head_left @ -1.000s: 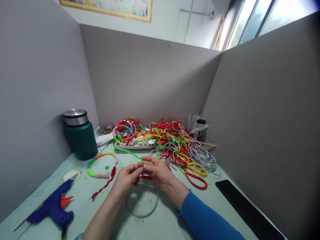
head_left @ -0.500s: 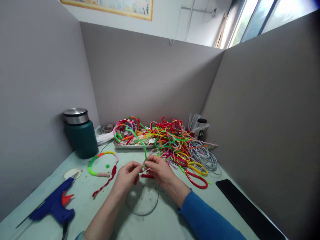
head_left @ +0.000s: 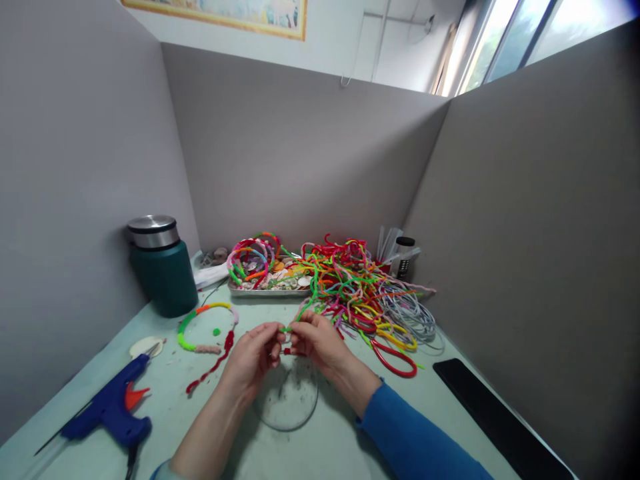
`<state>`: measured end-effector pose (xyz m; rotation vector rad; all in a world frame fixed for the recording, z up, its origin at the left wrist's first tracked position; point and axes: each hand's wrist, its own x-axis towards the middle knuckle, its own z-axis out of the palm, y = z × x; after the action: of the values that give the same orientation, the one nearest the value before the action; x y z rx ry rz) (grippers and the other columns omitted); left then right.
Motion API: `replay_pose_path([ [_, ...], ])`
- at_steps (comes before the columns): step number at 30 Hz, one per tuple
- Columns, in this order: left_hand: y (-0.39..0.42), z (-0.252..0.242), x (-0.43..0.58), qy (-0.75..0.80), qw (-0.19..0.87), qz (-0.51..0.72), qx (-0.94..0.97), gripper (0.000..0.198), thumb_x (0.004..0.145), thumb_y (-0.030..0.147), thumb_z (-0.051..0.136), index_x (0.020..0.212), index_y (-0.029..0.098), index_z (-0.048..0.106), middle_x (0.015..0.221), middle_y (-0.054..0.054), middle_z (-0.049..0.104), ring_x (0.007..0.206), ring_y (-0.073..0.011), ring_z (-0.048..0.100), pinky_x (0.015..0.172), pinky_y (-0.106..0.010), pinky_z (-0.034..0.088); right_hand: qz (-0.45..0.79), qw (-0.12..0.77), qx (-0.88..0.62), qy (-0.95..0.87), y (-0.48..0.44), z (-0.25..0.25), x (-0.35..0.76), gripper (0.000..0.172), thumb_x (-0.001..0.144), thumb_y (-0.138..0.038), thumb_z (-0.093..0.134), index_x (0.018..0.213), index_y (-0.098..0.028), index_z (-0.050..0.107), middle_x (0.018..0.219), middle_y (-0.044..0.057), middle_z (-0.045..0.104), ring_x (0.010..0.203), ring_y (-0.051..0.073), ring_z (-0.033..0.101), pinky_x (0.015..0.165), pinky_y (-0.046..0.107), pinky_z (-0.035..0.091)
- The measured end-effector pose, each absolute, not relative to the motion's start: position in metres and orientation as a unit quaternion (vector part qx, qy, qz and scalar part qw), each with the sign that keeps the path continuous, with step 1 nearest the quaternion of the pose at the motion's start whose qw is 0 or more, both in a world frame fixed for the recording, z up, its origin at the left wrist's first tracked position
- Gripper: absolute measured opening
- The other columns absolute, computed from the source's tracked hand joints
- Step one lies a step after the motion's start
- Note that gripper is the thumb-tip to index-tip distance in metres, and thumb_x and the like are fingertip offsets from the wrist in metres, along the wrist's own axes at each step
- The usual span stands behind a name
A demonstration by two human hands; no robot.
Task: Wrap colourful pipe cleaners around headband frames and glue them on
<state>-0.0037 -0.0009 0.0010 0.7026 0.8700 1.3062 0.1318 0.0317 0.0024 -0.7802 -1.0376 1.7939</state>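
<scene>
Between the fingertips of both hands runs a green fuzzy stem point(head_left: 306, 307), its length rising toward the pile behind. My left hand point(head_left: 257, 353) pinches one end of it, and my right hand point(head_left: 315, 339) pinches it close by. A grey wire ring point(head_left: 295, 427) is below the hands, with a short red wrapped section point(head_left: 287, 351) at its top between them. To the left lies a multicoloured wrapped ring point(head_left: 186, 327), with a dark red fuzzy strand point(head_left: 215, 368) trailing from it. A small green piece point(head_left: 217, 331) lies inside that ring.
A blue glue gun point(head_left: 107, 407) and a teal bottle point(head_left: 165, 280) stand at the left. Behind are a tray point(head_left: 270, 293) of buttons and rings, a tangled pile of coloured stems point(head_left: 345, 273) and grey wire coils point(head_left: 410, 317). A black flat object point(head_left: 495, 420) lies right.
The green stem has swung to the right, and its end now lies across between my fingertips. My left fingers have closed on that end. The view has shifted very slightly.
</scene>
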Motion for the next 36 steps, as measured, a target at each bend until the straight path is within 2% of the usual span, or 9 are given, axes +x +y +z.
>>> replay_pose_path([
  [4, -0.001, 0.001, -0.004, 0.434, 0.608, 0.554, 0.368, 0.034, 0.069, 0.045, 0.067, 0.078, 0.013, 0.060, 0.062, 0.002, 0.056, 0.044, -0.0046, 0.041, 0.040, -0.018, 0.032, 0.706, 0.441, -0.344, -0.435, 0.032, 0.005, 0.133, 0.028, 0.063, -0.029, 0.071, 0.074, -0.018, 0.047, 0.052, -0.006, 0.056, 0.043, 0.008, 0.051, 0.049, 0.022, 0.048],
  [8, -0.001, 0.000, -0.004, 0.487, 0.507, 0.541, 0.462, 0.032, 0.067, 0.043, 0.069, 0.074, 0.014, 0.059, 0.048, 0.007, 0.048, 0.042, -0.0048, 0.037, 0.041, -0.017, 0.029, 0.686, 0.437, -0.367, -0.452, 0.031, 0.006, 0.132, 0.026, 0.063, -0.028, 0.068, 0.076, -0.019, 0.048, 0.053, -0.006, 0.056, 0.044, 0.008, 0.052, 0.050, 0.023, 0.048],
  [11, -0.001, -0.002, -0.005, 0.502, 0.485, 0.547, 0.463, 0.030, 0.067, 0.042, 0.068, 0.070, 0.014, 0.058, 0.047, 0.007, 0.046, 0.043, -0.0054, 0.036, 0.042, -0.017, 0.029, 0.685, 0.431, -0.367, -0.458, 0.030, 0.007, 0.132, 0.027, 0.063, -0.030, 0.069, 0.077, -0.019, 0.048, 0.054, -0.006, 0.055, 0.045, 0.008, 0.053, 0.051, 0.024, 0.049],
  [17, 0.002, -0.003, -0.005, 0.505, 0.495, 0.556, 0.437, 0.030, 0.065, 0.043, 0.067, 0.070, 0.015, 0.057, 0.048, 0.007, 0.047, 0.042, -0.0060, 0.036, 0.040, -0.018, 0.030, 0.681, 0.416, -0.345, -0.495, 0.029, 0.006, 0.132, 0.031, 0.064, -0.038, 0.070, 0.072, -0.017, 0.049, 0.058, -0.004, 0.056, 0.051, 0.010, 0.056, 0.051, 0.023, 0.047],
  [24, 0.003, -0.009, -0.005, 0.558, 0.452, 0.527, 0.456, 0.027, 0.067, 0.041, 0.064, 0.062, 0.016, 0.054, 0.041, 0.007, 0.044, 0.036, -0.0060, 0.035, 0.038, -0.018, 0.026, 0.608, 0.427, -0.356, -0.566, 0.032, 0.005, 0.135, 0.022, 0.071, -0.035, 0.061, 0.070, -0.018, 0.048, 0.048, -0.006, 0.056, 0.043, 0.008, 0.051, 0.044, 0.019, 0.040],
  [30, 0.003, -0.008, -0.006, 0.525, 0.563, 0.509, 0.386, 0.029, 0.063, 0.043, 0.065, 0.064, 0.017, 0.053, 0.049, 0.006, 0.049, 0.039, -0.0074, 0.037, 0.040, -0.020, 0.030, 0.600, 0.439, -0.356, -0.566, 0.034, 0.002, 0.135, 0.022, 0.071, -0.036, 0.060, 0.070, -0.019, 0.046, 0.048, -0.006, 0.055, 0.041, 0.009, 0.050, 0.041, 0.019, 0.038],
  [32, 0.004, -0.009, -0.007, 0.553, 0.516, 0.495, 0.428, 0.032, 0.068, 0.048, 0.059, 0.064, 0.017, 0.054, 0.048, 0.006, 0.049, 0.039, -0.0084, 0.037, 0.040, -0.021, 0.028, 0.597, 0.433, -0.365, -0.568, 0.036, 0.002, 0.136, 0.021, 0.071, -0.035, 0.060, 0.069, -0.019, 0.045, 0.047, -0.007, 0.054, 0.040, 0.008, 0.048, 0.040, 0.019, 0.038],
  [34, 0.006, -0.010, -0.009, 0.603, 0.413, 0.467, 0.498, 0.035, 0.074, 0.050, 0.051, 0.067, 0.017, 0.057, 0.052, 0.003, 0.054, 0.043, -0.0110, 0.042, 0.044, -0.023, 0.030, 0.583, 0.426, -0.373, -0.583, 0.037, 0.002, 0.138, 0.019, 0.072, -0.032, 0.059, 0.069, -0.019, 0.046, 0.045, -0.007, 0.051, 0.038, 0.008, 0.046, 0.039, 0.019, 0.037],
  [36, 0.006, -0.012, -0.011, 0.651, 0.292, 0.407, 0.570, 0.032, 0.079, 0.044, 0.046, 0.071, 0.018, 0.061, 0.063, -0.002, 0.063, 0.055, -0.0150, 0.052, 0.053, -0.025, 0.034, 0.564, 0.417, -0.379, -0.604, 0.040, 0.003, 0.140, 0.016, 0.072, -0.029, 0.058, 0.068, -0.019, 0.047, 0.043, -0.008, 0.049, 0.036, 0.008, 0.043, 0.037, 0.018, 0.035],
])
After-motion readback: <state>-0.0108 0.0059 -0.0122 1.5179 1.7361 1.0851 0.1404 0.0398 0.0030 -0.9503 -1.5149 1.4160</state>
